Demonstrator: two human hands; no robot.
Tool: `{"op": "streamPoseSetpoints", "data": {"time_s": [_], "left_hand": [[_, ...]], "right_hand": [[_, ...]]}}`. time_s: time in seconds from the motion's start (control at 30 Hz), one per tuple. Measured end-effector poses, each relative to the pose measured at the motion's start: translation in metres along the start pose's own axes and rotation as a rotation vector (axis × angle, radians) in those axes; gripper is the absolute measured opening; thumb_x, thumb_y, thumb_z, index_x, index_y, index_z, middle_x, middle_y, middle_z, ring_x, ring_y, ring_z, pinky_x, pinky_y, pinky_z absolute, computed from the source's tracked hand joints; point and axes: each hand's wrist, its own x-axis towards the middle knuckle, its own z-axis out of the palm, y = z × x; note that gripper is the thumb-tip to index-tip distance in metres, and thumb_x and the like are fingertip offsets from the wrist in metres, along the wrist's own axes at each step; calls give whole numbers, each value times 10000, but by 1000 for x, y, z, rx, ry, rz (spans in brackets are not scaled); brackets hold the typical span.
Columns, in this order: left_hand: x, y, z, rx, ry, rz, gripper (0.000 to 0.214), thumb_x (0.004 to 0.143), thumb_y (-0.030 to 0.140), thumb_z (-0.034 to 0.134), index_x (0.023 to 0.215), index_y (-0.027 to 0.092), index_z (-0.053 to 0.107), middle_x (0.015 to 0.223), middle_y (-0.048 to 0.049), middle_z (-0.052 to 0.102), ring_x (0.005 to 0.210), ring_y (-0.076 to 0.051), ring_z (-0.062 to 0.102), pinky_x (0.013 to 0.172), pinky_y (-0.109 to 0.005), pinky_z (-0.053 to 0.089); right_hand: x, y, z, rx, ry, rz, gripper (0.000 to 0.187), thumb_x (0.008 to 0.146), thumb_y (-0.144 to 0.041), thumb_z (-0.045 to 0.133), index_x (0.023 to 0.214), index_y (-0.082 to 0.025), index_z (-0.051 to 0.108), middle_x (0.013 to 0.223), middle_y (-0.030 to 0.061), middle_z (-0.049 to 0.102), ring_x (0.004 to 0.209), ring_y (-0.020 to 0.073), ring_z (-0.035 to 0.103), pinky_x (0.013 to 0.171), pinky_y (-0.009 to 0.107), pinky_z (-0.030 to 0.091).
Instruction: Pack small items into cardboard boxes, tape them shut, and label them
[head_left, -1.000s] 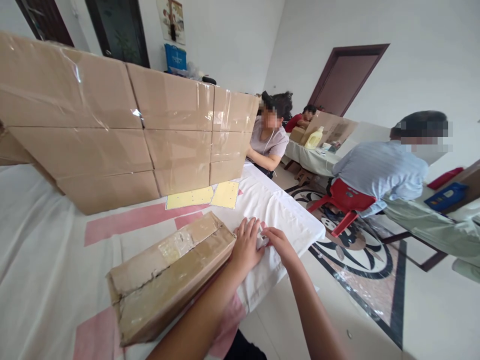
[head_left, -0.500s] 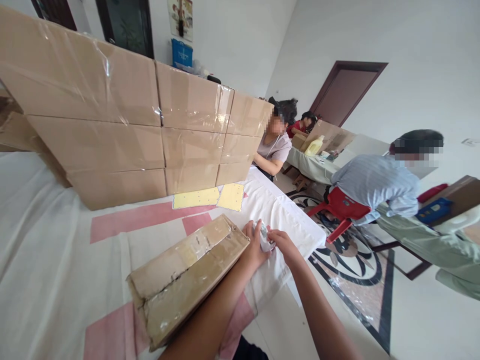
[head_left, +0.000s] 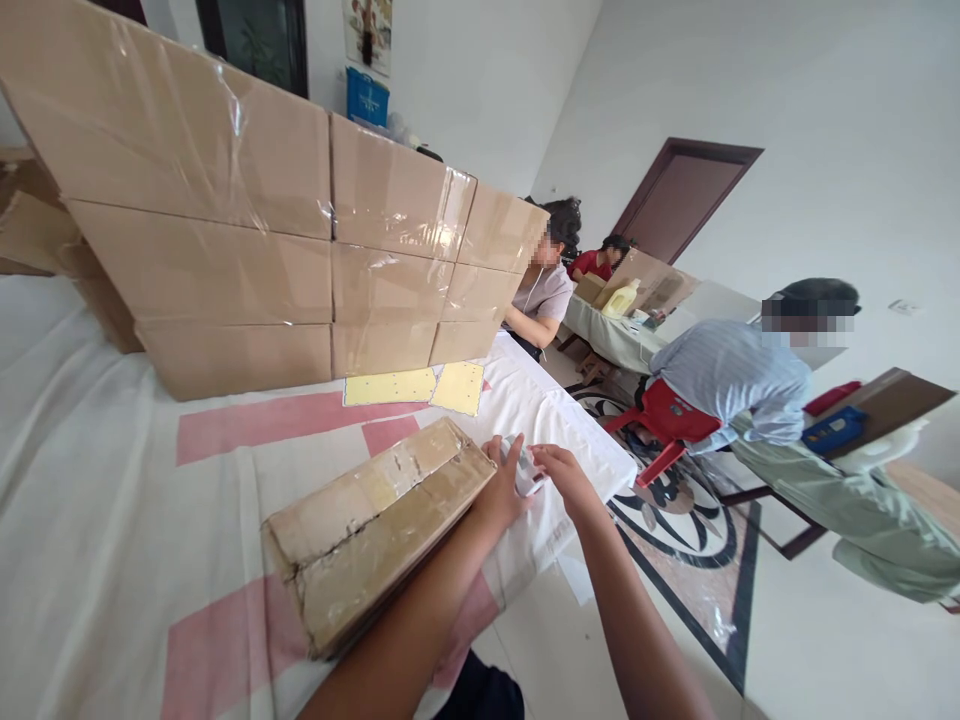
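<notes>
My left hand (head_left: pixel 504 487) is wrapped round a small white object (head_left: pixel 529 480), too small and too covered by fingers to name. From the other side my right hand (head_left: pixel 564 474) reaches in, its thumb and fingers closed at the object's edge. Both hands are over the right edge of the cloth-covered table (head_left: pixel 217 500). Under my left forearm and beside it lies a long, worn cardboard box (head_left: pixel 382 530) with tape across its top. Just beyond the hands, two yellow dotted pieces (head_left: pixel 390 387) lie flat on the cloth.
Taped cardboard boxes (head_left: pixel 247 270) are stacked like a wall at the back of the table. Past them sits a person (head_left: pixel 546 295) in a light top. On the right, a person in a striped shirt (head_left: pixel 724 375) sits on a red chair (head_left: pixel 679 412) at another covered table (head_left: pixel 847 500).
The view has shifted slightly. The white object has turned in my hands and shows a flatter side. My right hand's fingers are a little more lifted along its edge.
</notes>
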Motion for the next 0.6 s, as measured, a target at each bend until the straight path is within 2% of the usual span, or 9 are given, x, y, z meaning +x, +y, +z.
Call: {"op": "streamPoseSetpoints", "data": {"time_s": [0.13, 0.33, 0.47, 0.6], "left_hand": [[-1, -1, -1, -2, -5, -22, 1104, 651, 371, 881, 1621, 318, 356, 1576, -160, 331, 1437, -432, 384, 1246, -605, 268], [-1, -2, 0, -8, -8, -14, 1051, 647, 397, 887, 1585, 314, 422, 1572, -148, 313, 1429, -445, 385, 1241, -610, 264], [-1, -2, 0, -19, -3, 3, 1008, 629, 358, 888, 1542, 333, 462, 1521, -130, 354, 1415, -420, 404, 1229, -569, 307], [-1, -1, -1, -34, -17, -11, 970, 616, 383, 898, 1496, 371, 492, 1535, -112, 370, 1426, -420, 393, 1231, -573, 309]], "right_hand": [[-1, -7, 0, -36, -18, 19, 302, 668, -478, 699, 641, -181, 655, 1038, 105, 744, 806, 221, 657, 658, 313, 489], [-9, 2, -3, -64, -31, 29, 325, 670, -508, 661, 626, -188, 629, 754, 52, 680, 754, 203, 608, 717, 321, 465], [-13, 12, -6, -84, -13, 29, 276, 670, -462, 645, 616, -192, 634, 805, 53, 708, 826, 213, 608, 785, 328, 458], [-13, 20, -8, -108, -3, 41, 265, 672, -450, 625, 643, -189, 654, 792, 49, 710, 813, 209, 609, 768, 325, 456]]}}
